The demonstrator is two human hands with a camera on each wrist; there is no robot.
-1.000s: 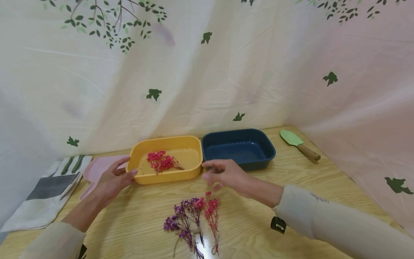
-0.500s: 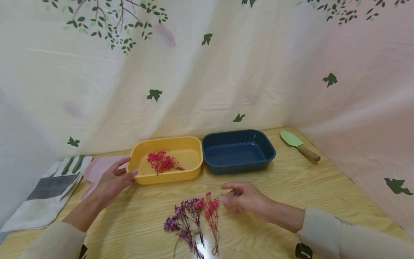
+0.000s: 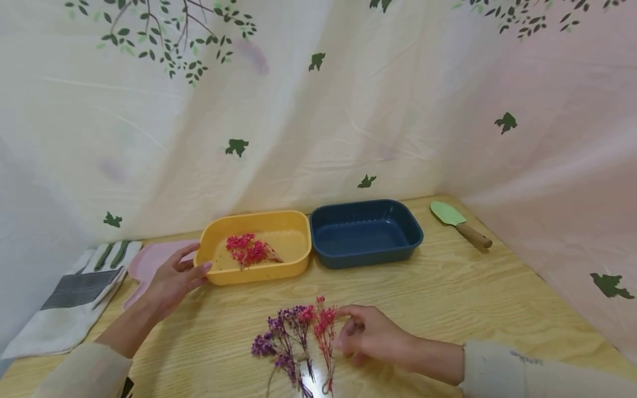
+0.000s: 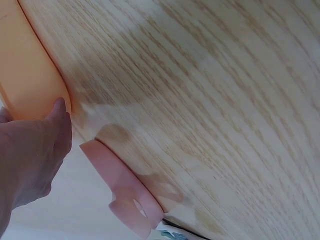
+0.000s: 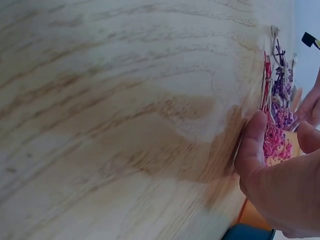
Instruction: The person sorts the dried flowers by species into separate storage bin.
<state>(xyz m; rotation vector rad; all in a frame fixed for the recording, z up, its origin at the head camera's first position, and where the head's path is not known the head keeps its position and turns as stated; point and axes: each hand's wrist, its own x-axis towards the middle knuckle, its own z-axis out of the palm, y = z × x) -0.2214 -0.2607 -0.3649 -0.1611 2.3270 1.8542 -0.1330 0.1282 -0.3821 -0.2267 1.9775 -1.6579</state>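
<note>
At the left end of a yellow tray [image 3: 293, 243], my left hand [image 3: 171, 281] holds the corner, its thumb at the front wall and its fingers along the side. A sprig of dried pink flowers [image 3: 249, 250] lies in that tray. My right hand [image 3: 373, 334] is low over the table, just right of a bunch of dried pink flowers [image 3: 325, 326]. Its index finger reaches the blossoms and its thumb is close to the stems; the other fingers are bent beneath. Dried purple flowers [image 3: 283, 337] lie directly left of the pink bunch, stems toward me.
A dark blue tray [image 3: 365, 260] stands against the yellow one's right side. Farther right lies a trowel [image 3: 460, 222] with a green blade and wooden handle. White gloves [image 3: 82, 293] and a pink flat object [image 3: 149, 262] lie at the left. A cloth backdrop [image 3: 318, 121] hangs behind.
My right hand has come down from between the two trays, first rightward, then toward me to the pink bunch. My left hand stays on the yellow tray.
</note>
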